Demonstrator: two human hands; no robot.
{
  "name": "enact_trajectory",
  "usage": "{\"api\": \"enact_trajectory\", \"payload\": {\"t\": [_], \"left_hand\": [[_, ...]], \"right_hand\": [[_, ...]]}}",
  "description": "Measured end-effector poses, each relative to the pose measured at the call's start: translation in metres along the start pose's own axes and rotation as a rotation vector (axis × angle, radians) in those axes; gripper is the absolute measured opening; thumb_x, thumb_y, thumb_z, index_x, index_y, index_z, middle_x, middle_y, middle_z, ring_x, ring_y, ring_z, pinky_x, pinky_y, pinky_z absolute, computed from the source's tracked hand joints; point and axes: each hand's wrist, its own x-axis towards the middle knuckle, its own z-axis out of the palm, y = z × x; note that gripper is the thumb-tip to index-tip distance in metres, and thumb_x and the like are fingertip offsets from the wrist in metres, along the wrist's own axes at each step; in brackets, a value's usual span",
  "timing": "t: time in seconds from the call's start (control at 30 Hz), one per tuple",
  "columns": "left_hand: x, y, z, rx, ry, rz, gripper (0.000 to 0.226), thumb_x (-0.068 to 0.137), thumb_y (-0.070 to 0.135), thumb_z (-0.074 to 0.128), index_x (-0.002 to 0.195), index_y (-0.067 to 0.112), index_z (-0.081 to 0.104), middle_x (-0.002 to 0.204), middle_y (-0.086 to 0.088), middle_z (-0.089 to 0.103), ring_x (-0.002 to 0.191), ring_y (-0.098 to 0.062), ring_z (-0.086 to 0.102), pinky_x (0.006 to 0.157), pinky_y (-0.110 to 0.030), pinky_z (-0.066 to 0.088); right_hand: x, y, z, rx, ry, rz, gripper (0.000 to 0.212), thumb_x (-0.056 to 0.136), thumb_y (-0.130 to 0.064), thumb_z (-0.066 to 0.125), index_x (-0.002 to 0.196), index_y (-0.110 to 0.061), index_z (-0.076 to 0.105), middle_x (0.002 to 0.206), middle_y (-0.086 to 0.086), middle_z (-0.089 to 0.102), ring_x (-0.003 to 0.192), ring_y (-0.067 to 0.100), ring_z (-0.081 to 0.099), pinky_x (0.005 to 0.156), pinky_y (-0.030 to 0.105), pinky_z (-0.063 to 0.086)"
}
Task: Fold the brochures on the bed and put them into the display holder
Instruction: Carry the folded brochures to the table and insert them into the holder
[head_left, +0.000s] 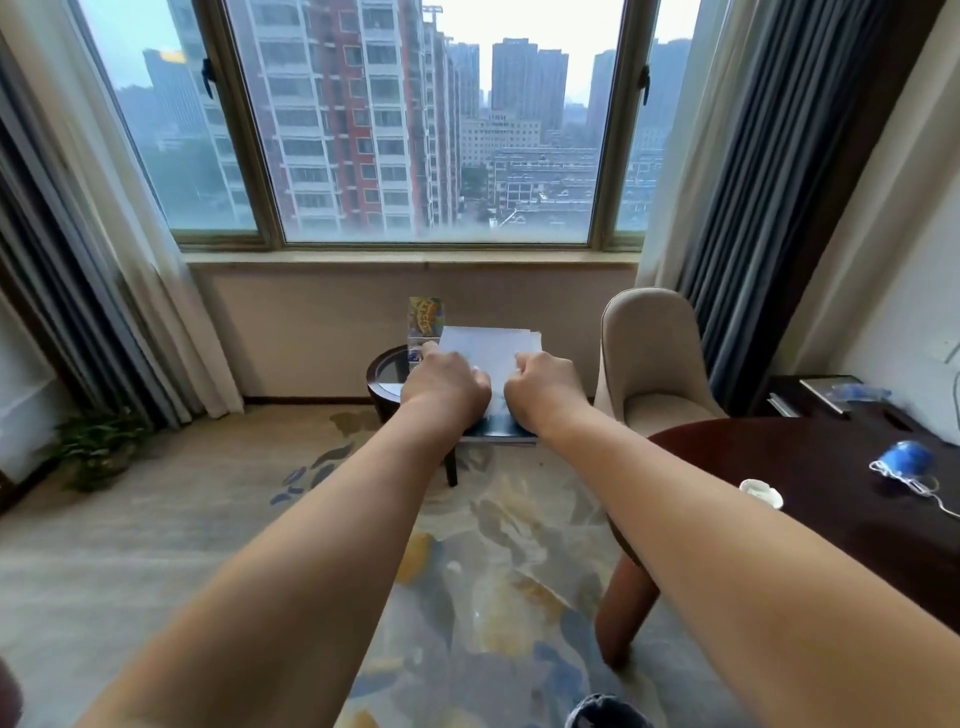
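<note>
Both forearms are stretched fwd from the camera, and a brochure (488, 345) is held up btwn the L hand (447, 387) and the R hand (545, 387). Fingers (453, 362) of both hands are curled tight on the sheet: the left edge is gripped by the L, the right edge by the R. The white face is turned to the camera, and a blue printed strip is seen below the wrists. Whether a crease is set can't be told; staggered edges at the top right corner hint at doubled layers.

Just beyond the L fingers, a clear display holder (418, 347) is stood on a small round tabletop (387, 370), w/ one colourful folded brochure (426, 314) upright in it. No bed is seen.

Step judged: the fold is being finished, or the folded piece is being brought to the holder; approx. mid-task. For the next move, the sheet would need to be narrowed to the holder's width and turned upright. It would then be shifted left past the L fingers and lowered into the slot beside the one there, w/out the light holder being knocked.
</note>
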Motion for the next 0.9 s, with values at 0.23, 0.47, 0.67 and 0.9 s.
{"api": "enact_trajectory", "payload": {"t": [0.23, 0.47, 0.67, 0.9], "left_hand": [[0.116, 0.023, 0.030, 0.011, -0.001, -0.029, 0.046, 0.104, 0.032, 0.039, 0.134, 0.001, 0.055, 0.132, -0.020, 0.044, 0.088, -0.030, 0.050, 0.078, -0.036, 0.041], [0.226, 0.039, 0.047, 0.021, 0.072, -0.074, 0.045, 0.103, 0.034, 0.040, 0.128, 0.001, 0.057, 0.110, -0.010, 0.036, 0.083, -0.030, 0.050, 0.075, -0.036, 0.039], [0.314, 0.022, 0.069, 0.006, 0.093, -0.115, 0.043, 0.105, 0.037, 0.037, 0.128, 0.005, 0.054, 0.109, -0.009, 0.035, 0.082, -0.029, 0.050, 0.075, -0.036, 0.039], [0.434, -0.021, 0.088, 0.047, 0.085, -0.076, 0.041, 0.107, 0.039, 0.041, 0.128, 0.008, 0.057, 0.112, -0.009, 0.035, 0.094, -0.033, 0.058, 0.078, -0.038, 0.042]], "right_hand": [[0.127, 0.022, 0.008, 0.021, -0.039, -0.028, 0.016, 0.094, -0.014, 0.042, 0.085, -0.015, 0.055, 0.106, 0.020, 0.065, 0.088, 0.034, 0.057, 0.067, 0.030, 0.039], [0.246, 0.031, 0.014, 0.041, -0.052, -0.105, 0.021, 0.096, -0.016, 0.040, 0.077, -0.017, 0.049, 0.097, 0.015, 0.062, 0.083, 0.032, 0.053, 0.057, 0.031, 0.034], [0.339, 0.020, 0.044, 0.100, -0.063, -0.133, 0.027, 0.098, -0.018, 0.040, 0.103, -0.009, 0.065, 0.109, 0.019, 0.067, 0.087, 0.032, 0.056, 0.065, 0.029, 0.037], [0.449, -0.002, 0.112, 0.144, -0.118, -0.086, 0.049, 0.102, -0.023, 0.040, 0.149, -0.017, 0.054, 0.140, 0.018, 0.060, 0.117, 0.034, 0.060, 0.088, 0.029, 0.044]]}}
